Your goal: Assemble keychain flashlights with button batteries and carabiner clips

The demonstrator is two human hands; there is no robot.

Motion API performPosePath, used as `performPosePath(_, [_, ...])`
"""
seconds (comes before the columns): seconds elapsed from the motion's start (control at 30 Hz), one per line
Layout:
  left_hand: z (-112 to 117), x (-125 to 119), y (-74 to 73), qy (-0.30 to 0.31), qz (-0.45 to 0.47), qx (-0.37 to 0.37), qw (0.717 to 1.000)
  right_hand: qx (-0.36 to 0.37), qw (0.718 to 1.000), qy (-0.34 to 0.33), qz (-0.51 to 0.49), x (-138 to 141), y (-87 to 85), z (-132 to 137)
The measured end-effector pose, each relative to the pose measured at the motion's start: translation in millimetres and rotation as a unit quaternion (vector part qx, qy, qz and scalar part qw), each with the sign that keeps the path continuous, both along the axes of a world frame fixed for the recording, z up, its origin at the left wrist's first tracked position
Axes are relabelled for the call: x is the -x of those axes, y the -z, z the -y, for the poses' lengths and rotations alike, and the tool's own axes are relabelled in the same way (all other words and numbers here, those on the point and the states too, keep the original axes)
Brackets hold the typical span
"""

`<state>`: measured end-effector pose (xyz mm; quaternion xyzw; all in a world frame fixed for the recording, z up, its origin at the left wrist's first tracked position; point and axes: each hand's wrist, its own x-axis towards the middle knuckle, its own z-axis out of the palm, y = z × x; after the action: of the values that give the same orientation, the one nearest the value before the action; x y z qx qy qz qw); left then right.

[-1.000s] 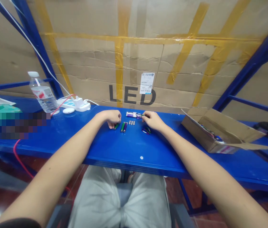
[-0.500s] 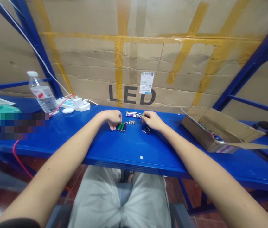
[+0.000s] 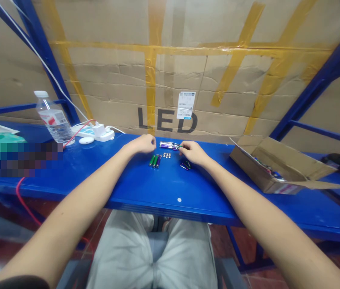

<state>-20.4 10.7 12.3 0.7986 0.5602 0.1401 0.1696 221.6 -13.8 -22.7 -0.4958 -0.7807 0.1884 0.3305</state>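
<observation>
My left hand is curled closed just above the blue table, left of a short row of shiny purple and silver tubes. Whatever its fingers hold, if anything, is hidden. Below it lie green and purple metallic tubes, side by side. Several small round silver pieces, like button cells, sit in rows to their right. My right hand has its fingertips pinched together at the right end of the purple and silver row, by small shiny parts too tiny to name. Purple and dark green pieces lie beneath that hand.
An open cardboard box with small parts stands on the right. At the left are a water bottle, a white power strip and a white disc. A large taped carton forms the back wall.
My left hand has lifted up and away from the green and purple tubes, its lowered fingers now curled in. My right hand has barely moved.
</observation>
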Motion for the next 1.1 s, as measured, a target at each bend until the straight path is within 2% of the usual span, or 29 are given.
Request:
performPosePath(0.07, [-1.9,-6.3,4.7,0.051,0.072,-0.13,0.988,0.005,1.0,-0.011,-0.027,1.0,1.1,-1.6])
performPosePath(0.1, [-1.3,-11.1,7.4,0.093,0.116,-0.155,0.977,0.009,0.999,-0.018,-0.044,1.7,1.6,-2.3])
performPosePath(0.17, [2.5,-22.1,13.2,0.167,0.183,-0.159,0.956,0.018,0.996,-0.038,-0.078,3.4,2.4,-3.0])
performPosePath(0.27, [9.5,-35.6,20.3,0.196,0.235,-0.148,0.94,0.04,0.988,-0.077,-0.129,6.4,2.7,-1.7])
performPosePath(0.47, [9.7,-39.8,24.5,0.184,0.27,-0.127,0.937,0.117,0.954,-0.106,-0.253,9.1,3.0,0.6])
performPosePath(0.6, [8.0,-39.7,22.9,0.156,0.287,-0.12,0.937,0.123,0.931,-0.126,-0.319,8.5,0.7,1.9])
performPosePath(0.7, [8.7,-39.5,20.8,0.15,0.28,-0.109,0.942,0.105,0.93,-0.128,-0.328,8.6,-2.4,4.7])
performPosePath(0.8, [9.2,-39.4,20.4,0.147,0.288,-0.067,0.944,0.095,0.931,-0.112,-0.335,9.5,-4.3,7.1])
performPosePath(0.93, [9.7,-41.7,22.6,0.141,0.33,-0.013,0.933,0.088,0.927,-0.102,-0.35,10.5,-4.0,6.6])
performPosePath(1.0, [10.7,-43.3,23.3,0.141,0.339,-0.015,0.93,0.083,0.924,-0.101,-0.358,10.6,-3.7,5.1])
performPosePath(1.1, [13.4,-45.0,22.9,0.144,0.322,-0.058,0.934,0.089,0.931,-0.091,-0.343,10.6,-4.4,3.5])
